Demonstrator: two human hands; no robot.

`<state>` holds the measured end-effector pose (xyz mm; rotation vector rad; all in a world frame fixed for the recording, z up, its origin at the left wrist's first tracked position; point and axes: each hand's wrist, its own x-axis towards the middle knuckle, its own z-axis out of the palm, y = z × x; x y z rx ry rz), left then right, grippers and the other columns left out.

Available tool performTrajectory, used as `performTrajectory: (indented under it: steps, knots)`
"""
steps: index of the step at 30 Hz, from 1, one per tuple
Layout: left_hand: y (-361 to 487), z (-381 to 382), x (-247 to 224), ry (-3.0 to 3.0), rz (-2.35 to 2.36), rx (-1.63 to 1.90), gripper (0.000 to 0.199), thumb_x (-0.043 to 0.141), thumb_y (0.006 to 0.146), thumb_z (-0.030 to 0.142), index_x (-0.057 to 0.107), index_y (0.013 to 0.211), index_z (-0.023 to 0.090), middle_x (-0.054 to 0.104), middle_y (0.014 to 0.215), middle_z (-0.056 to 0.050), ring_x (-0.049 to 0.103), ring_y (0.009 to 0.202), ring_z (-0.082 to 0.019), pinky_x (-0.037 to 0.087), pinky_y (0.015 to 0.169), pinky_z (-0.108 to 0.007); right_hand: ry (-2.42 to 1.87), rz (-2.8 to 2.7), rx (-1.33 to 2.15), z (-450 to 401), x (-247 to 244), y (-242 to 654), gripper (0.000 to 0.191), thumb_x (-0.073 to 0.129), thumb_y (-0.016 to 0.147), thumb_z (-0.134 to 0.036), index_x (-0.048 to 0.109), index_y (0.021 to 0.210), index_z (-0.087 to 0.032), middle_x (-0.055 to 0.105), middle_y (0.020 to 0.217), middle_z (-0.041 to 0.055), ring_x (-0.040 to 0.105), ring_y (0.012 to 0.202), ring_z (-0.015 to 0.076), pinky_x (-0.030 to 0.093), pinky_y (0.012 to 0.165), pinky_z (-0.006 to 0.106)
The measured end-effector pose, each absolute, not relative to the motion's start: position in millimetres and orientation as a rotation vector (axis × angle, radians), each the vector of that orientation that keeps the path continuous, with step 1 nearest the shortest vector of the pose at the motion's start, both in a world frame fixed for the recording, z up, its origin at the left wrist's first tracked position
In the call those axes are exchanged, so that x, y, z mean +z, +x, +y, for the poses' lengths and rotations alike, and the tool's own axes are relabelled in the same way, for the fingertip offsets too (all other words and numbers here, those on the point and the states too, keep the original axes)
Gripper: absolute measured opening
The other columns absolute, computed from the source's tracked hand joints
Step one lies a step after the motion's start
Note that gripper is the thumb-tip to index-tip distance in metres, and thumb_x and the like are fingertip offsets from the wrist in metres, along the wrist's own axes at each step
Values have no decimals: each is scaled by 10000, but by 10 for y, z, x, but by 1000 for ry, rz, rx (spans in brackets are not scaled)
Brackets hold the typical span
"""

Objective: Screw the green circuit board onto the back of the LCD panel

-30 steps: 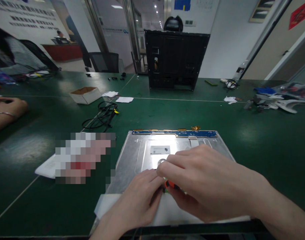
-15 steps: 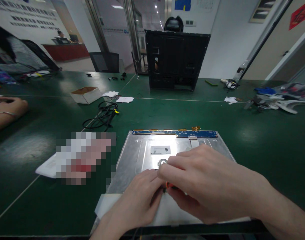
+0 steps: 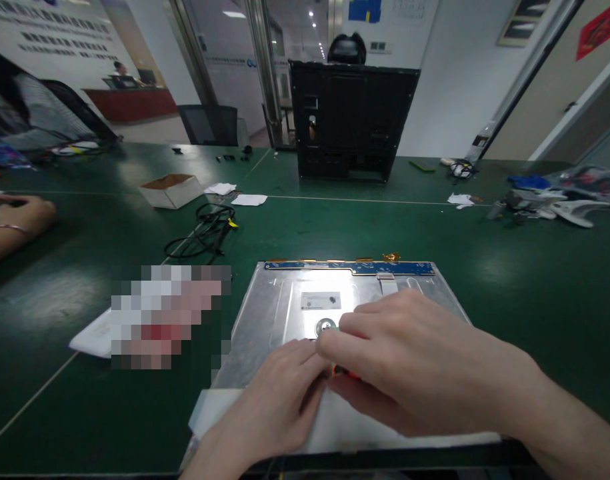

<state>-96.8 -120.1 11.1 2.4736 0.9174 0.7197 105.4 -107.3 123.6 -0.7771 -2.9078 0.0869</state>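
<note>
A metal-backed display panel point(image 3: 255, 333) lies on the table before me, a blue circuit board point(image 3: 315, 267) running along its far edge. A round metal disc point(image 3: 325, 327) sits near the middle of its back, just beyond my fingertips. My right hand point(image 3: 409, 363) is closed around a small orange-and-black tool point(image 3: 345, 372), mostly hidden by the fingers. Against it, my left hand point(image 3: 285, 393) rests on the panel with its fingers pressed together; what they pinch, if anything, is hidden. A whitish sheet point(image 3: 355, 427) covers the near part of the panel under both hands.
Left of the panel are a blurred-out item point(image 3: 169, 313) and a coiled black cable point(image 3: 205, 230). Farther off stand an open box point(image 3: 169, 192) and an upright black monitor housing point(image 3: 355, 120). Another person's hand point(image 3: 25, 217) rests at far left. Plastic parts point(image 3: 549, 203) lie at right.
My right fingers have shifted slightly around the orange-and-black tool. My left hand and the panel have hardly moved.
</note>
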Motion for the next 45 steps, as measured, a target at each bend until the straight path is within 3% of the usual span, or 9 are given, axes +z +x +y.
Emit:
performTrajectory:
  steps: [5,11,16,20,25,29,32,38,45]
  knots:
    - [-967,-1201,89,2437,915,694,232,444,784,63,548,926,213,657,996,-53,619,916,-232,488,816,-337,-764,-2906,213,-1080,1270,1044,109,516,862,-221,457,954,-222,616,848,-24,506,655,141,233,511,309]
    - [-988,-1199,49,2430,930,620,253,455,814,95,571,1002,219,663,997,-42,626,910,-233,487,781,-334,-805,-2897,104,-1061,1246,1057,173,486,957,-397,480,932,-226,617,756,-24,485,602,141,187,516,308]
    - [-978,-1201,102,2462,945,721,217,441,815,81,562,943,208,660,939,-45,622,846,-221,490,749,-321,-790,-2896,124,-1075,1248,1055,38,477,921,-249,471,941,-217,622,788,-20,487,612,134,199,518,304]
    - [-975,-1200,97,2455,929,706,283,448,806,79,574,1020,214,663,980,-49,625,883,-227,497,790,-335,-772,-2901,219,-1085,1270,1059,147,549,852,-246,461,967,-218,623,857,-16,511,657,142,227,511,302]
    - [-974,-1198,96,2459,914,703,303,439,789,75,565,1024,219,666,990,-46,632,897,-232,498,759,-330,-793,-2906,91,-1059,1247,1058,129,484,955,-356,473,956,-227,616,775,-26,497,609,144,192,507,313]
    - [-970,-1196,117,2470,925,708,218,449,809,85,563,948,210,659,947,-48,626,858,-222,501,764,-323,-789,-2902,107,-1060,1247,1060,33,478,925,-242,466,940,-216,615,779,-24,488,606,135,202,509,312]
    - [-973,-1199,104,2468,925,690,255,451,821,87,574,1006,212,660,965,-49,626,871,-222,505,796,-332,-767,-2900,221,-1071,1267,1062,124,531,845,-213,460,947,-214,620,839,-19,493,633,132,229,506,304]
    - [-988,-1193,74,2447,918,643,397,444,774,70,565,1117,226,666,1041,-58,627,938,-243,509,797,-346,-802,-2905,172,-1067,1268,1060,169,509,938,-386,487,957,-219,630,786,-17,501,618,138,204,511,308]
    - [-973,-1184,121,2448,933,678,292,444,801,79,588,1016,213,667,964,-61,628,857,-233,513,787,-345,-785,-2907,191,-1079,1271,1056,83,502,866,-212,477,946,-211,626,807,-17,489,611,129,213,507,305]
